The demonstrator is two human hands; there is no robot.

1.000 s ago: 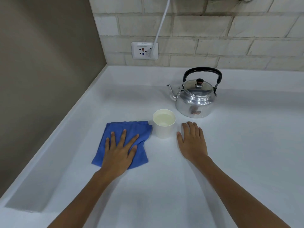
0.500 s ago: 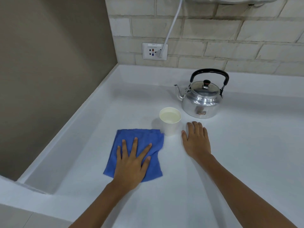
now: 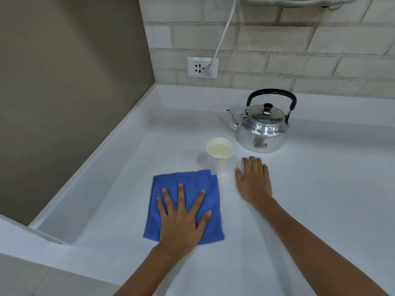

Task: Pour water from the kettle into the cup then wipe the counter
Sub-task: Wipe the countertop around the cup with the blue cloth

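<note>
Though unreadable, sticker (image 3: pixel 261 145) on kettle (image 3: pixel 265 127).

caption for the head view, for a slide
Left hand flat on blue cloth on the white counter, right hand flat beside filled cup, kettle behind.

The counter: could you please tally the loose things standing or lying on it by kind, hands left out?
Kettle: 1
Cup: 1, holding liquid
Blue cloth: 1, under the flat left hand
Total: 3
The right hand rests flat on the bare counter.
</note>
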